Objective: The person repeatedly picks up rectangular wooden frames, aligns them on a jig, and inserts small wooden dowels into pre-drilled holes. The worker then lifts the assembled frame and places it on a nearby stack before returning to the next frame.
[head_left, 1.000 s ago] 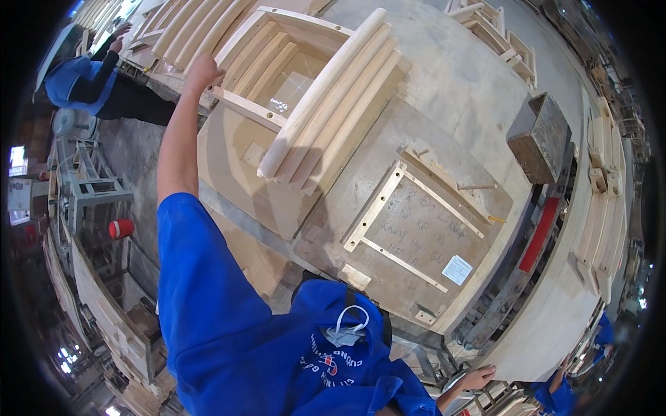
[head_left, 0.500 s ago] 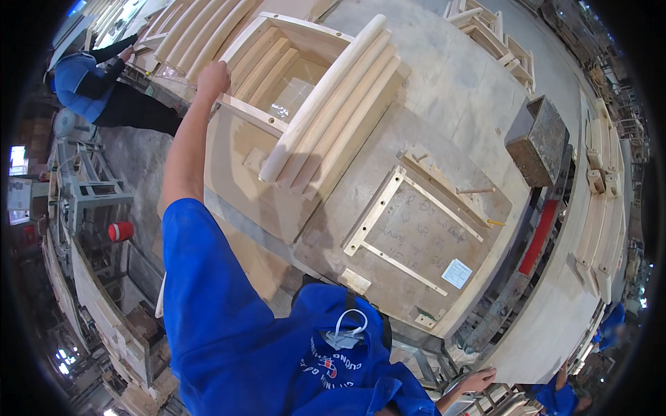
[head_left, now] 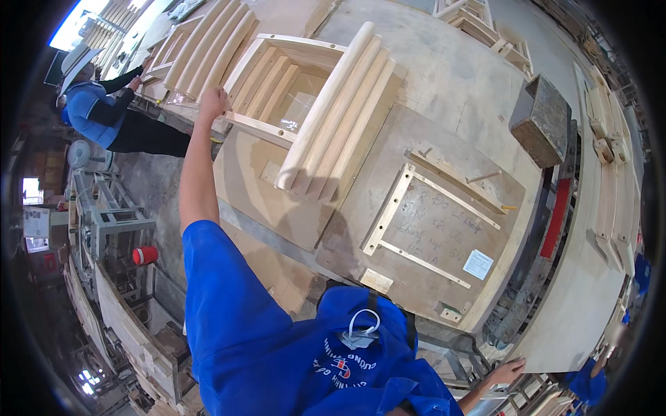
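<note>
My left hand (head_left: pixel 214 102) is stretched far forward, its fingers closed round the near left corner of a pale wooden frame (head_left: pixel 258 126). Slats show inside this frame, and thick rounded rails (head_left: pixel 333 114) run along its right side. It lies on the workbench, and the fingertips are partly hidden. Low at the right, my right hand (head_left: pixel 506 372) rests at the near edge of a pale flat board (head_left: pixel 565 333), fingers stretched out and nothing visible in them. Between my hands, a three-sided arrangement of wooden strips (head_left: pixel 390 208) sits on a brown panel (head_left: pixel 340 236) with handwriting.
A rusty metal box (head_left: pixel 541 121) stands at the bench's right side, near a red strip (head_left: pixel 556 218). More curved rails (head_left: pixel 211 48) lie at the far left, beside a person in a hat (head_left: pixel 97 111). A grey metal stand (head_left: pixel 114 208) and a red container (head_left: pixel 144 255) are on the left.
The whole view has shifted, so most things sit further right and the other person's hat shows more. My left hand stays at the frame's corner and my right hand at the board's edge.
</note>
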Tool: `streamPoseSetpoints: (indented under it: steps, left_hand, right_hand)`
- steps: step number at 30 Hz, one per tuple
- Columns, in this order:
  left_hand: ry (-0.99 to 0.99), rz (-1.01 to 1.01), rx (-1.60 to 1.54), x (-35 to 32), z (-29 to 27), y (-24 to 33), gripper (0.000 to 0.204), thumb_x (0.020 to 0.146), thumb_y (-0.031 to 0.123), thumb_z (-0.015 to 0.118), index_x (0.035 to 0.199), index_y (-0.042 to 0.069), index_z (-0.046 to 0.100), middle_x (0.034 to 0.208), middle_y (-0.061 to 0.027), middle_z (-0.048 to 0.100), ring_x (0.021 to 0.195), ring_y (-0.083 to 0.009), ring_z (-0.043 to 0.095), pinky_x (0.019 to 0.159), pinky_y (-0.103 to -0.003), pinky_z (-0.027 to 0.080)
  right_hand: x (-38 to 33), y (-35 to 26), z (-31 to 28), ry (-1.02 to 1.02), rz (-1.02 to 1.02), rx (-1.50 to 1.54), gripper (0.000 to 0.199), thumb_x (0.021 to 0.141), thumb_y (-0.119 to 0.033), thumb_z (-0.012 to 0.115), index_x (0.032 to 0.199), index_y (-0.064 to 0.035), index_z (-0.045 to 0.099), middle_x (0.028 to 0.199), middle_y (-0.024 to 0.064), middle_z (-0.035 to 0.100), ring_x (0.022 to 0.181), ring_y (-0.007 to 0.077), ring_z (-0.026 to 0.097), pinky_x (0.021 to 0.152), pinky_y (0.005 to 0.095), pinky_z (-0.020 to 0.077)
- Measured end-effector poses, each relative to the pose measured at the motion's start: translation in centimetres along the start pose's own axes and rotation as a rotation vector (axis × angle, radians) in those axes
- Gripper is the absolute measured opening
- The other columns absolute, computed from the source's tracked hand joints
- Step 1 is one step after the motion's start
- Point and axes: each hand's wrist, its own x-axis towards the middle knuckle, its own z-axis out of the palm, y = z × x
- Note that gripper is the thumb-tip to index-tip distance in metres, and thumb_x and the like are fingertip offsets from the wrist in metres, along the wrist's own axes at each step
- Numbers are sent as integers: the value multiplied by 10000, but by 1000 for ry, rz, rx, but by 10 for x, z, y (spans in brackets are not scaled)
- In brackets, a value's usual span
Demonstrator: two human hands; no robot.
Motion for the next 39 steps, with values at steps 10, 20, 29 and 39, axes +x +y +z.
streamPoseSetpoints:
  steps: [10,20,29,39]
  left_hand:
    - [16,-65,-335,-52,-20,138,306,936,142,499,1162,3,652,988,-163,705,961,-259,666,854,-376,499]
    - [-269,321,-1055,-381,4,394,645,891,3,545,1474,-22,270,827,-66,587,771,-149,553,743,-272,458]
    - [-684,779,-816,-471,-18,443,281,868,60,617,1140,-11,635,840,-126,674,757,-214,647,727,-340,502]
    - [-351,754,-891,-436,-81,478,246,888,108,646,1110,4,654,820,-93,676,780,-159,644,746,-301,501]
  right_hand:
    - [-14,-14,1,-63,184,192,406,1009,-261,456,1274,30,553,1289,219,564,1185,354,526,1054,404,381]
    - [-13,-40,-9,330,90,258,184,887,-138,584,919,35,640,1053,217,646,1000,360,600,904,419,453]
    - [71,-105,-25,256,-280,37,413,844,-287,664,1142,-10,593,1214,196,572,1140,396,498,981,490,371]
    - [232,-77,55,-289,-82,-155,447,797,-425,695,945,-5,654,924,228,682,869,393,665,764,475,534]
